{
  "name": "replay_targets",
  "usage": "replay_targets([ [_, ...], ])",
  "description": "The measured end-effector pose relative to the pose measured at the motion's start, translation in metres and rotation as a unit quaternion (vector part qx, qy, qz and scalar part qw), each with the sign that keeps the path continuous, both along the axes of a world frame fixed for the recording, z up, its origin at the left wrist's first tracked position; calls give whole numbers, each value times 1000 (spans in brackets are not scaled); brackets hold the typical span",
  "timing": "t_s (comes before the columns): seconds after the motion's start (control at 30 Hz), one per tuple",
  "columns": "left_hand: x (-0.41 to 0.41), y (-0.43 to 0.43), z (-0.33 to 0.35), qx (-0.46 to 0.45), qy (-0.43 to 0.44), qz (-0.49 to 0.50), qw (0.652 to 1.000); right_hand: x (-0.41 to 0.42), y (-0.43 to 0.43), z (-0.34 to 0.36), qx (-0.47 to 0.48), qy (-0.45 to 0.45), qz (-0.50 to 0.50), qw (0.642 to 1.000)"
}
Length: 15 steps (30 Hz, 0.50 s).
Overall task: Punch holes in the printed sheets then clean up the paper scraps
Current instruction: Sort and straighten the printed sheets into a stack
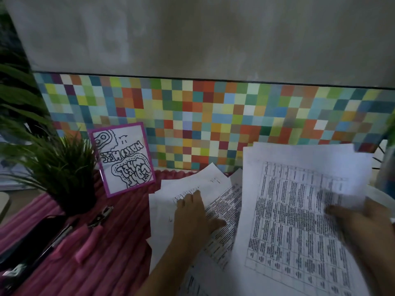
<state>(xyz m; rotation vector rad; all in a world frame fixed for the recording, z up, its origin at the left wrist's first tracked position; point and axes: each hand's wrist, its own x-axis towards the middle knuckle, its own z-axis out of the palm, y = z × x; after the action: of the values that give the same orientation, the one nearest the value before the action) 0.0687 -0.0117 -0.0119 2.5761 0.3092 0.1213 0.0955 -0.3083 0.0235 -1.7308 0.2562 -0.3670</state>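
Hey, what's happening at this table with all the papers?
A person seems to be gathering printed pages. The right hand holds up a stack of them, while the left hand presses flat on loose sheets spread on the pink cloth. The hole punch lies untouched to the left, near a potted plant.

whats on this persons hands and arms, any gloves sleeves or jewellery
Nothing worn shows. The left hand and right hand are bare: no gloves, rings or wristbands. Both forearms are bare to the frame edge, no sleeve in view. The right hand is blurred, so small items there could be missed.
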Motion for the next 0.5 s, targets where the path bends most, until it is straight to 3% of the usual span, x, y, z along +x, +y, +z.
replay_targets([
  [0.1, 3, 7, -4, 2, -15, 38, 999, 30, -35, -37, 66, 29, 8, 997],
  [0.27, 0, 27, 2, -57, -95, 47, 993, 16, 3, -7, 71, 91, 40, 993],
  [0.5, -3, 18, 26, -225, -103, -129, 960, 14, 33, -15, 220, 114, 99, 964],
])
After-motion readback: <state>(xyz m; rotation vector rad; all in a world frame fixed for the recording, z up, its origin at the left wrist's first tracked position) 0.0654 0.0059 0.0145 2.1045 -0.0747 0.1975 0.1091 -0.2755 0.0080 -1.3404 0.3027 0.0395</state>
